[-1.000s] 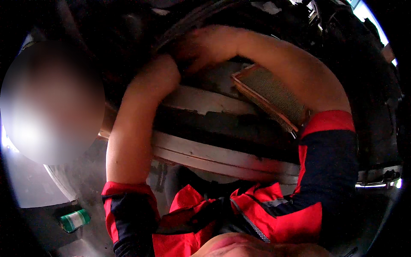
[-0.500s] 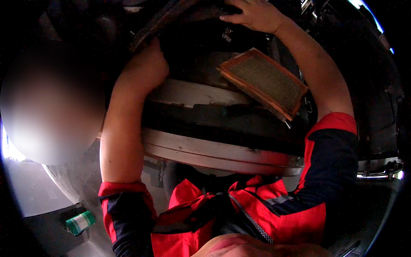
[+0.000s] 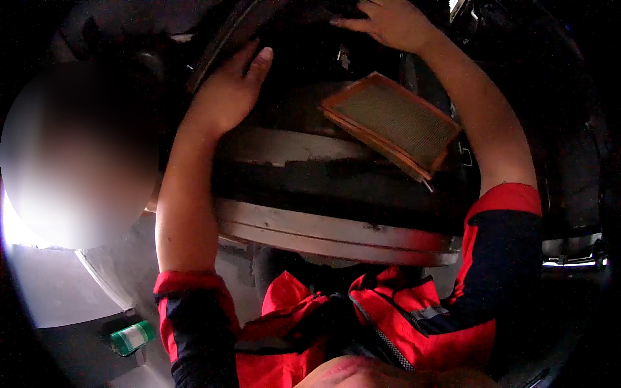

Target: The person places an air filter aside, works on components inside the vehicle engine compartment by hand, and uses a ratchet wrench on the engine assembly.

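My left hand (image 3: 229,94) lies against a long dark strip-like part (image 3: 223,42) in an engine bay. Its thumb stands away from the other fingers, which are partly hidden in shadow along that part. Farther right, my right hand (image 3: 396,24) reaches over the dark bay with its fingers spread; nothing shows in it, though some fingertips fade into the dark. Between my forearms a rectangular pleated air filter (image 3: 394,123) with an orange rim rests tilted, apart from both hands.
A pale curved bumper edge (image 3: 323,229) runs across in front of me, with a grey crossbar (image 3: 291,145) beyond it. At the lower left a green bottle-like container (image 3: 132,338) with a pale label lies near the floor. A blurred patch covers the left side.
My left hand has loosened from a closed shape, its thumb now lifted apart. My right hand keeps its spread pose. The whole view has shifted slightly.
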Motion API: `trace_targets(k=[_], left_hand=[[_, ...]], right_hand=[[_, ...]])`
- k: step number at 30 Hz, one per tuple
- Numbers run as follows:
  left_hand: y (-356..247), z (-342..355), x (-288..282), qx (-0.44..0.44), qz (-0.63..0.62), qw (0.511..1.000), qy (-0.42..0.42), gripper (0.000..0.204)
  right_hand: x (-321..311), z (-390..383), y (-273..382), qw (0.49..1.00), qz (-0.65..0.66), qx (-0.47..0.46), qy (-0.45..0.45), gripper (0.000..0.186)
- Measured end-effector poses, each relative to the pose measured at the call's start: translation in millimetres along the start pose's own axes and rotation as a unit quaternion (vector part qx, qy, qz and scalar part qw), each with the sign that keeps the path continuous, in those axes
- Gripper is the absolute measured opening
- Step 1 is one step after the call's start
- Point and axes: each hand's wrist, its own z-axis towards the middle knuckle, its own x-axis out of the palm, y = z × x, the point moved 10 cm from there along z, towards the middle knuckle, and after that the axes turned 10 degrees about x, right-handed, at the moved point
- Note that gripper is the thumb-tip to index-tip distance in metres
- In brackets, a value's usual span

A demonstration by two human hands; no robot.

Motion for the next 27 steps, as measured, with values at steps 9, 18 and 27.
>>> trace_targets(k=[9,18,27], left_hand=[[-144.5,23.8,25.2,0.185,0.114,0.965,0.146,0.035],[-79.3,93.1,150.3,0.007,-0.062,0.998,0.005,0.063],[-58.2,78.0,115.3,-0.071,-0.379,0.916,-0.108,0.052]], right_hand=[[51.5,-9.0,-28.3,0.988,0.028,0.13,0.074,0.032],[62.0,5.9,-22.1,0.985,0.098,0.118,0.083,0.048],[12.6,-14.8,-9.7,0.977,0.156,0.072,-0.124,0.043]])
